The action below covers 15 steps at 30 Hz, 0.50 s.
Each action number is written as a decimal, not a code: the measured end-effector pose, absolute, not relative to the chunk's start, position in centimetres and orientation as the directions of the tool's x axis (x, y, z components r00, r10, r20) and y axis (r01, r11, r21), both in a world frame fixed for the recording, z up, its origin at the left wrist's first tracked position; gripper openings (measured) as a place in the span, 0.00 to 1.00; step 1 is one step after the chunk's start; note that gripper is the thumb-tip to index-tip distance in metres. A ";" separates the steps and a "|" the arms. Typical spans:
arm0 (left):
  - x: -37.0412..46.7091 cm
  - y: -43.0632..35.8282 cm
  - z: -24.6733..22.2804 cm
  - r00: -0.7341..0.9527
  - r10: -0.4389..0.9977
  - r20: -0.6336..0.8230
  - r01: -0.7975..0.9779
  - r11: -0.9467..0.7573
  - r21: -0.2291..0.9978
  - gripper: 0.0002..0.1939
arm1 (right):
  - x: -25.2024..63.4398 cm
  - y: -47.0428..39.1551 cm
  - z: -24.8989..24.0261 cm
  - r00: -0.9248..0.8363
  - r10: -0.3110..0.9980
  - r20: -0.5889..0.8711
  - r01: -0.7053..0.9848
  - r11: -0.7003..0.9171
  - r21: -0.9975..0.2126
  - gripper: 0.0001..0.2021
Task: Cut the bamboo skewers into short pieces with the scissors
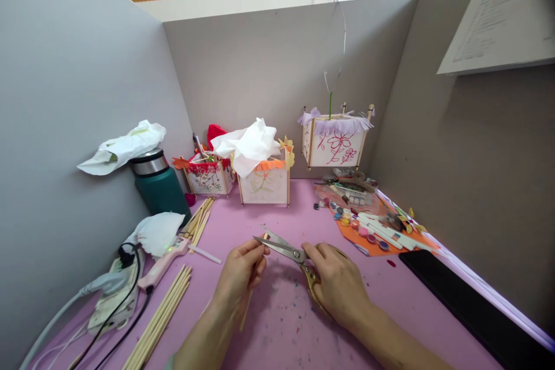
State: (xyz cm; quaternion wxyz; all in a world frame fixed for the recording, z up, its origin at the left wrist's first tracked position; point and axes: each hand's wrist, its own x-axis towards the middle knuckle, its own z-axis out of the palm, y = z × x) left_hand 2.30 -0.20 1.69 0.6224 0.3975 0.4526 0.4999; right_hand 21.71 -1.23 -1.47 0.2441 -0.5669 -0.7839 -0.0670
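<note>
My left hand (244, 272) pinches a thin wooden stick (246, 310), whose lower end slants down below the fingers. In my right hand (340, 283) is a pair of scissors (284, 248) with gold handles. Its blades are spread and point left, reaching the stick's upper end by my left fingertips. Whether the blades touch the stick I cannot tell. Behind the hands stands a white paper lantern box (264, 188) with orange fringe. White tissue (249, 144) is bunched on its top.
Wooden sticks (162, 315) lie at left near a pink glue gun (167, 260), a power strip (115, 295) and a green bottle (158, 185). A purple-fringed lantern (336, 147) hangs back right above paint pots (364, 231). A black slab (468, 306) lies at right.
</note>
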 end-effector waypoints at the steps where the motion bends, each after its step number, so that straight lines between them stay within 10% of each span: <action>1: 2.3 -0.3 1.8 0.083 0.983 -0.165 -0.254 0.181 0.950 0.09 | 21.7 -1.3 -1.4 -0.238 0.859 0.453 0.923 0.345 -0.171 0.16; 15: 2.4 0.2 0.9 0.019 0.995 -0.098 -0.131 0.099 0.986 0.20 | 21.0 -1.8 -1.9 -0.252 0.843 0.474 0.924 0.355 -0.140 0.20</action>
